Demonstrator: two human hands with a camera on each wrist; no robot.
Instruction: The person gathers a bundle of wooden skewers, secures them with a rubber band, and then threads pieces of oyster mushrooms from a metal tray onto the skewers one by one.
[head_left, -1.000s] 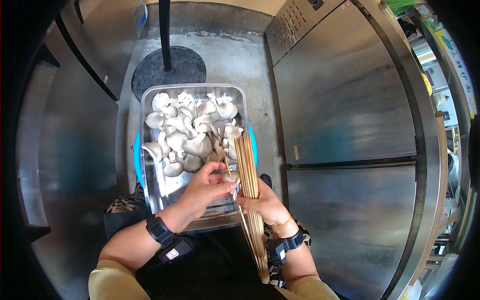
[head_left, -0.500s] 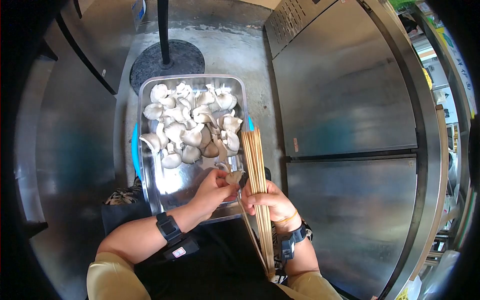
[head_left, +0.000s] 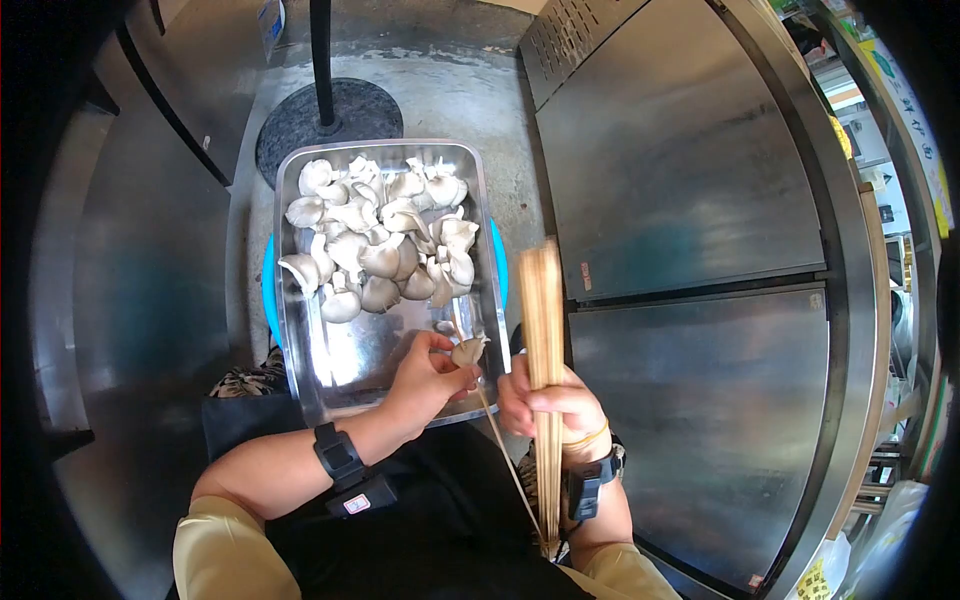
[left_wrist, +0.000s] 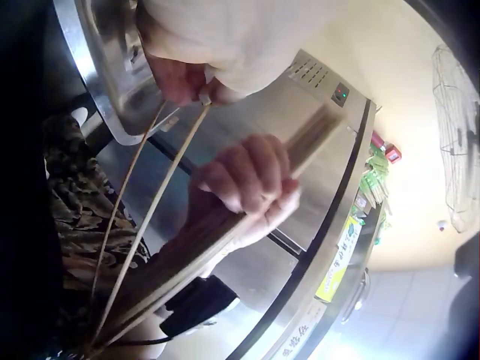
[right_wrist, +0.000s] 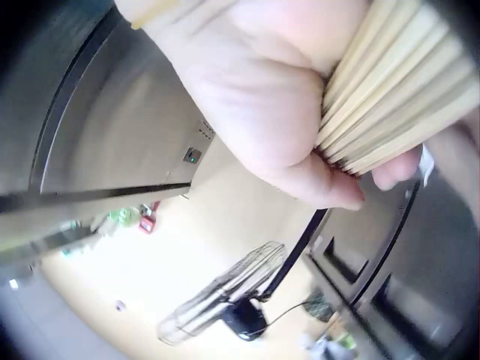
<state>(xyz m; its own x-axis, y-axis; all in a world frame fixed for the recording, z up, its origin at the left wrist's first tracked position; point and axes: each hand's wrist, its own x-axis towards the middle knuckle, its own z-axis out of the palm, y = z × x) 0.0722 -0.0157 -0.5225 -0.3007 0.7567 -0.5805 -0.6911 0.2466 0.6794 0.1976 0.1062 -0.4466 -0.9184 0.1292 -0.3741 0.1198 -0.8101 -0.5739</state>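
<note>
My left hand (head_left: pixel 425 382) is over the near right part of a steel tray (head_left: pixel 345 375) and pinches a small grey oyster mushroom (head_left: pixel 467 352). A thin bamboo skewer (head_left: pixel 508 445) runs from those fingers down to the foot of a skewer bundle (head_left: pixel 543 310). Two thin skewers (left_wrist: pixel 156 199) reach up to the left fingers in the left wrist view. Just right of the tray, my right hand (head_left: pixel 560 408) grips the thick bundle, thumb across its front. Pale oyster mushrooms (head_left: pixel 380 262) lie heaped in the tray's far half.
Below the tray shows a blue rim (head_left: pixel 500 265). A black round base (head_left: pixel 330 115) with a pole stands behind it. Steel cabinets (head_left: pixel 690 200) flank the floor on the right, and another steel front (head_left: pixel 150 270) is on the left. A wire-caged fan (right_wrist: pixel 225 292) appears in the right wrist view.
My right hand has moved right with the bundle, away from the left hand. The bundle now stands more upright, and the gap to the thin skewer has widened. The left hand keeps the mushroom.
</note>
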